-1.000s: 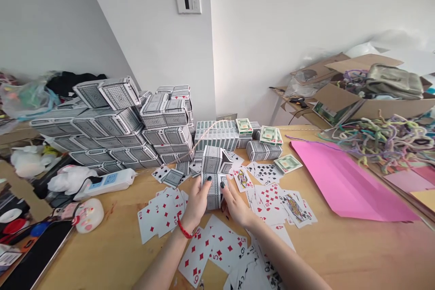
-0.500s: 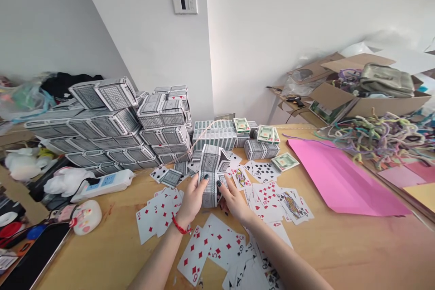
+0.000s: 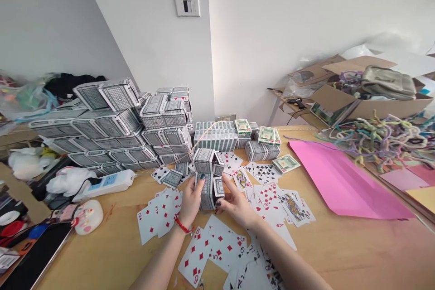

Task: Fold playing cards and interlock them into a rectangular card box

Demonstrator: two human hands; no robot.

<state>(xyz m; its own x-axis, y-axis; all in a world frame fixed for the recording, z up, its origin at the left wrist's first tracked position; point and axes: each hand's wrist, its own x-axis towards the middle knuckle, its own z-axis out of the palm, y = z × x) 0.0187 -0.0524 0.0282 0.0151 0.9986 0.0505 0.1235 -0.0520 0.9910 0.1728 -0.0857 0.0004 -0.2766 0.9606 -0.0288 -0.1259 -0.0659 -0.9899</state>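
Note:
Between my hands is a block of folded playing cards (image 3: 204,190), made of box shapes with grey patterned backs and an opening facing right. My left hand (image 3: 190,199) grips its left side, thumb on the near top face. My right hand (image 3: 236,201) is at the open right end, its thumb by the lower corner and its forefinger by the upper edge; some fingertips are hidden. Loose diamond cards (image 3: 163,210) lie face up to the left, with a six of diamonds (image 3: 195,256) nearer me. Heart cards (image 3: 268,199) and a face card (image 3: 294,208) spread out to the right.
Stacked folded-card blocks (image 3: 108,122) rise at the back left, beside a white power strip (image 3: 113,183). Card packs (image 3: 286,163) stand and lie at the back. Right of them are a pink sheet (image 3: 343,181), tangled coloured cords (image 3: 370,138) and a cardboard box (image 3: 370,109).
The block has turned so that its open end shows more. My right hand has shifted from the block's front to its right end, its fingers spreading apart. My left hand keeps hold.

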